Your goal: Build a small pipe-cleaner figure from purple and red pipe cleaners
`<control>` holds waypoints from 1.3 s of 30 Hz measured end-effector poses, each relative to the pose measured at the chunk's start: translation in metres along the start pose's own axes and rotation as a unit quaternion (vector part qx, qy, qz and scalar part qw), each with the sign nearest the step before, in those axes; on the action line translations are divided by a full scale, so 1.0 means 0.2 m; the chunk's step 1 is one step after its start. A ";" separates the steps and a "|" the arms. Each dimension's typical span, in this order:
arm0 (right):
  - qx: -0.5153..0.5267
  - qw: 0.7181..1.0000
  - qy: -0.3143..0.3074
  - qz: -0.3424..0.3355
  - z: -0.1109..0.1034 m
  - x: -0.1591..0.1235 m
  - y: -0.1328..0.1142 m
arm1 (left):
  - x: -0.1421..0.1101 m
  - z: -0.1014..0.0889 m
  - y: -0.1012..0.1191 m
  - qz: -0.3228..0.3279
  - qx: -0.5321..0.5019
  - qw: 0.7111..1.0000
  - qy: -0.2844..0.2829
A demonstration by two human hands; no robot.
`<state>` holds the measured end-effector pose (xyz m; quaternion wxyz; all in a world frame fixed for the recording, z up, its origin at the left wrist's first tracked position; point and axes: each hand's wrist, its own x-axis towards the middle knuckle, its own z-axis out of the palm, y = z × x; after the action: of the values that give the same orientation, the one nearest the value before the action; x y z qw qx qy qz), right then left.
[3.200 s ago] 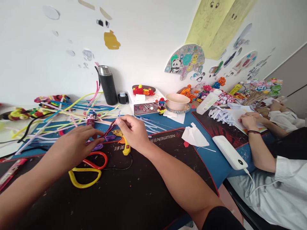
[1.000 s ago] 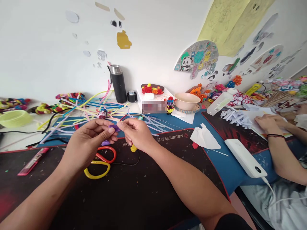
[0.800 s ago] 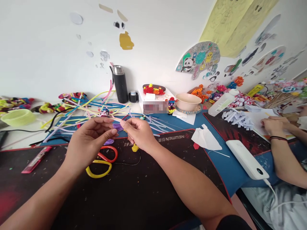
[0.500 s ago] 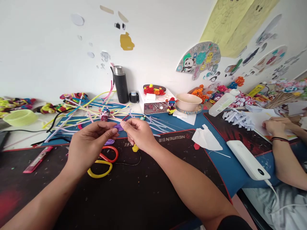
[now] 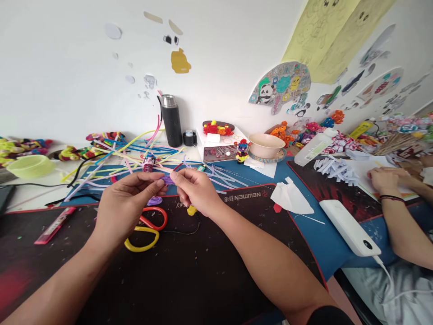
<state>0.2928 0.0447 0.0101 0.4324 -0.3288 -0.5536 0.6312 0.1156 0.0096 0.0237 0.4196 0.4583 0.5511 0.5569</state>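
Observation:
Between my fingertips, above the black mat, is a small purple pipe cleaner piece. My left hand pinches its left side with thumb and forefinger. Closed on its right side is my right hand, and the fingers of both hands hide part of it. Below the hands lie scissors with one red and one yellow handle loop; my left hand covers the blades. Another purple coil rests on the mat behind them. A yellow piece with a thin dark cord sits under my right hand.
Loose pipe cleaners spread behind my hands, near a black thermos. A small figure stands by a beige bowl. White tissue and a white power bank lie right. Another person's hands rest at far right.
The view has shifted very slightly. Both my hands keep their hold on the purple piece, with hardly any visible movement.

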 end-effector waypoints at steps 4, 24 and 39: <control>0.035 0.999 -0.005 0.029 -0.01 0.00 -0.01 | 0.00 -0.01 0.00 0.015 0.012 1.000 0.011; 0.000 1.000 -0.014 0.015 -0.01 0.02 0.04 | 0.09 -0.04 -0.04 -0.107 -0.127 0.984 -0.072; -0.090 0.996 -0.017 -0.019 -0.01 0.00 0.01 | 0.07 -0.06 0.00 -0.046 -0.016 0.995 -0.092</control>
<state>0.2942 0.0446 0.0069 0.4034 -0.3455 -0.6217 0.5757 0.1017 0.0204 0.0253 0.5010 0.4753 0.5216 0.5010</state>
